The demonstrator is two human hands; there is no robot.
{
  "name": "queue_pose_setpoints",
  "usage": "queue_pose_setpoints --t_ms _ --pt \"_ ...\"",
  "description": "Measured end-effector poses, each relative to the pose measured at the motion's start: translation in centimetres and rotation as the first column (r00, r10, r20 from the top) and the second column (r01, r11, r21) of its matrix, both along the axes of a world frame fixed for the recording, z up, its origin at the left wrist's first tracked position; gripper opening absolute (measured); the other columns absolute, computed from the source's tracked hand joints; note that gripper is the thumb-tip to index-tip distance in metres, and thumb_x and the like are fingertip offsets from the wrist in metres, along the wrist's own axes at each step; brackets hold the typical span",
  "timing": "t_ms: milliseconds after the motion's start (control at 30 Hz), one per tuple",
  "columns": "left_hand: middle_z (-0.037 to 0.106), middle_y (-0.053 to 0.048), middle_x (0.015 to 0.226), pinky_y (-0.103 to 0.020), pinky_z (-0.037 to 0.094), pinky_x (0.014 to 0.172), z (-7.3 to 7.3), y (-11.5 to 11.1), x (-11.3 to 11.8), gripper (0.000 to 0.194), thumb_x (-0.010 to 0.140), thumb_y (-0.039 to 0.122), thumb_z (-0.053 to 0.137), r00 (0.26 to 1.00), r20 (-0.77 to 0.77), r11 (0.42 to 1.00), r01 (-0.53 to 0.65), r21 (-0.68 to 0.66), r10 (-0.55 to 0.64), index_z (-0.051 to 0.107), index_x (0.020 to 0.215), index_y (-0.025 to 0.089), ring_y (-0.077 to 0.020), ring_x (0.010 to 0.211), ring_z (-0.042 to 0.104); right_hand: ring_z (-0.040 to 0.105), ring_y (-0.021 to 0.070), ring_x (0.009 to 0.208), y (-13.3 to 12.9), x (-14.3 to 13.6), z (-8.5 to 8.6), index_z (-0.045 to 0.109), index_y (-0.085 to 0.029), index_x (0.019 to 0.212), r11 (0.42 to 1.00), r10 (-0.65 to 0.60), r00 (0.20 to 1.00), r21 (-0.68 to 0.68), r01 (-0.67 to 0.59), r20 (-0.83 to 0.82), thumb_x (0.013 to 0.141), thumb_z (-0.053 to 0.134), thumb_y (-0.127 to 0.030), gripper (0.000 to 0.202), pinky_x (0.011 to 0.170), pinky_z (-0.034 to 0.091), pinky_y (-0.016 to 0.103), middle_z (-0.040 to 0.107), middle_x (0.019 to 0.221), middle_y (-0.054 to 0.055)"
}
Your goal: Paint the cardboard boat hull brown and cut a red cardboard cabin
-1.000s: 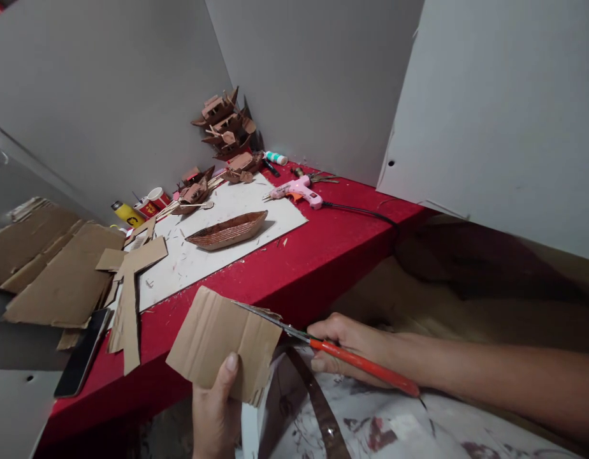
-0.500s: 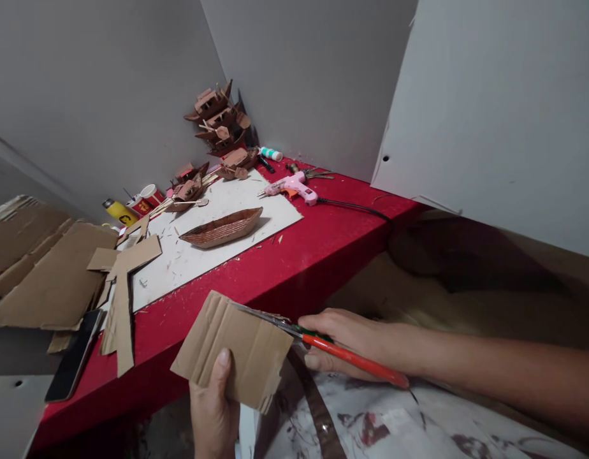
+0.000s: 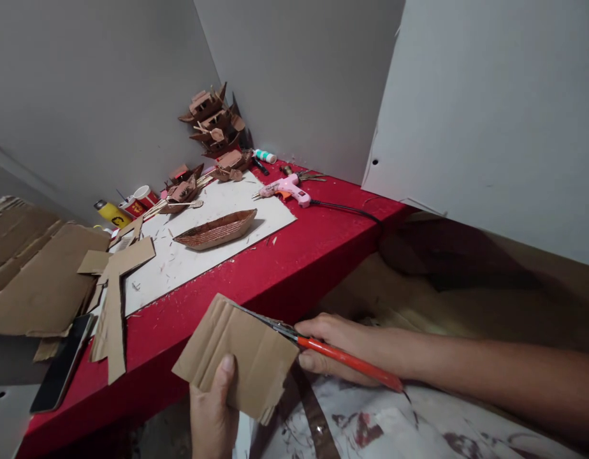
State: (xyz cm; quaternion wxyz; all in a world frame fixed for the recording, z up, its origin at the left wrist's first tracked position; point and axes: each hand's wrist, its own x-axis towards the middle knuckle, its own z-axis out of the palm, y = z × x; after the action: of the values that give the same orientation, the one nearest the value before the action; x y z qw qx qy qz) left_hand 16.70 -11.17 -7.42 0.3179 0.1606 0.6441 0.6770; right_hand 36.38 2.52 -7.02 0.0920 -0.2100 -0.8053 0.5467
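My left hand [image 3: 213,408] pinches a squarish piece of brown cardboard [image 3: 241,357], thumb on its face and fingers hidden behind. My right hand [image 3: 337,347] grips a pair of scissors [image 3: 347,360] with orange-red handles. Their blades lie along the upper right edge of the cardboard, nearly closed. On the white board [image 3: 165,274] beyond stands a small brown model boat hull [image 3: 215,229] with a ridged inside.
A pink glue gun [image 3: 287,188] lies on the red table [image 3: 318,236]. Several finished model boats [image 3: 213,121] are stacked in the corner. Cardboard sheets [image 3: 46,274], cut strips [image 3: 115,319] and a phone [image 3: 62,363] are at the left. A yellow bottle [image 3: 111,213] stands beside red cups [image 3: 141,197].
The view has shifted slightly, so the table things sit a little further left. Both hands keep their holds, and the scissor blades look closer together along the cardboard's edge.
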Motion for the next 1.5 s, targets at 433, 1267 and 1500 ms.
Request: queue_pose_setpoints --t_ms 433,1267,1500 --pt "0.068 -0.013 0.119 -0.036 0.057 0.082 -0.3 -0.4 0.7 0.088 0.067 0.04 0.081 0.998 0.065 1.0 0.017 -0.024 -0.015 0.042 0.143 0.022 -0.0308 0.105 0.066 0.031 0.0091 0.057 -0.6 -0.1 -1.3 0.044 -0.017 0.065 0.995 -0.011 1.0 -0.099 0.01 -0.005 0.078 0.051 -0.069 0.054 0.048 0.028 0.02 0.034 0.062 -0.004" --pt "0.077 -0.011 0.089 -0.051 0.056 0.079 1.0 -6.4 -3.7 0.083 0.05 0.025 0.084 0.942 0.336 0.984 0.063 -0.167 -0.003 0.057 0.128 0.021 -0.0414 0.092 0.069 0.034 0.0077 0.053 -0.6 -2.1 -1.4 0.05 -0.016 0.059 0.965 0.112 0.993 -0.235 -0.115 -0.026 0.068 0.067 -0.059 0.047 0.046 0.027 0.02 0.041 0.055 -0.006" --pt "0.076 -0.016 0.086 -0.051 0.055 0.079 2.1 -4.5 -4.5 0.058 0.044 0.023 0.086 0.916 0.3 0.943 0.312 -0.118 -0.266 0.073 0.1 0.012 -0.0416 0.088 0.07 0.035 0.0066 0.052 0.0 -4.8 0.7 0.047 -0.017 0.063 0.959 0.005 0.987 -0.279 -0.05 -0.161 0.065 0.076 -0.049 0.044 0.046 0.028 0.019 0.041 0.056 -0.008"
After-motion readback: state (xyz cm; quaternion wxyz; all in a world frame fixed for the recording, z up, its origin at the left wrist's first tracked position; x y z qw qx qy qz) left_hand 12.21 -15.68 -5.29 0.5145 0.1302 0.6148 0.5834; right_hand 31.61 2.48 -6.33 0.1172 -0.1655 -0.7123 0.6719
